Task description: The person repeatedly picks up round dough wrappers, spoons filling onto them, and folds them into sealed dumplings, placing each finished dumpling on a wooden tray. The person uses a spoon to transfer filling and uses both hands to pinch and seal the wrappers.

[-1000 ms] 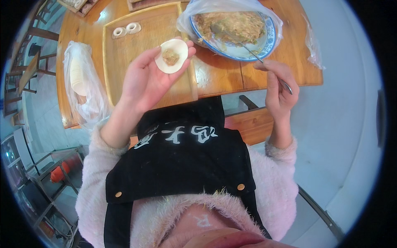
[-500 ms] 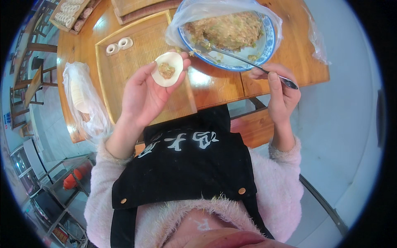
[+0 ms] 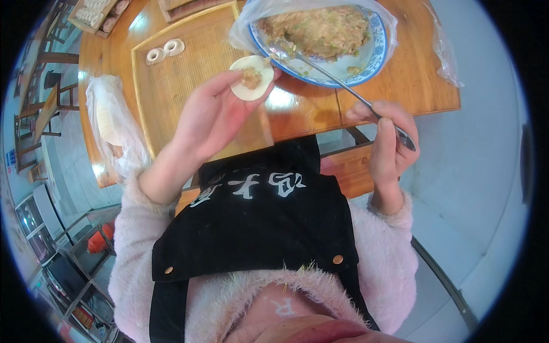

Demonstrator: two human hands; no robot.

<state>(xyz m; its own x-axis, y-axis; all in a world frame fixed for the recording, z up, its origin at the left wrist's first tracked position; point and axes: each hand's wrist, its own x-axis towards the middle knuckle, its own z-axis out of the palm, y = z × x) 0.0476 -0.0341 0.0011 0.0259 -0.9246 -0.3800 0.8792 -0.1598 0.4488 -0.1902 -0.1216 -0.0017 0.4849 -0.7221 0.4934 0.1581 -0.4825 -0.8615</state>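
The dough wrapper (image 3: 265, 80), round and pale, lay flat across the fingers of the person's left hand (image 3: 211, 114), above the right part of a shallow wooden tray (image 3: 194, 71) and just beside a blue-and-white dish (image 3: 379, 48). That hand was turned palm up and gripped the wrapper lightly, the thumb at its left edge and the fingers beneath, with fingertips showing past its right side. A small lump of filling (image 3: 250, 78) sat near the middle of the wrapper, which was spread out and unfolded. The right hand (image 3: 396, 134) was closed around the handle of a metal utensil (image 3: 338, 81), the thumb pressed against it and the handle's end sticking out past the thumb. The utensil slanted up and leftward over the rim of the dish, its far end at the left edge of a big mound of minced filling (image 3: 320, 28). Thin clear plastic (image 3: 245, 28) surrounded part of the dish. In the tray, toward its upper left, two ring-shaped dumplings (image 3: 164, 51) stood side by side. Left of the tray, a stack of pale dough rounds (image 3: 106, 123) lay inside a clear plastic bag (image 3: 130, 154) on the wooden table (image 3: 426, 86), and at the upper left another tray (image 3: 108, 24) held rows of shaped dumplings (image 3: 93, 12)
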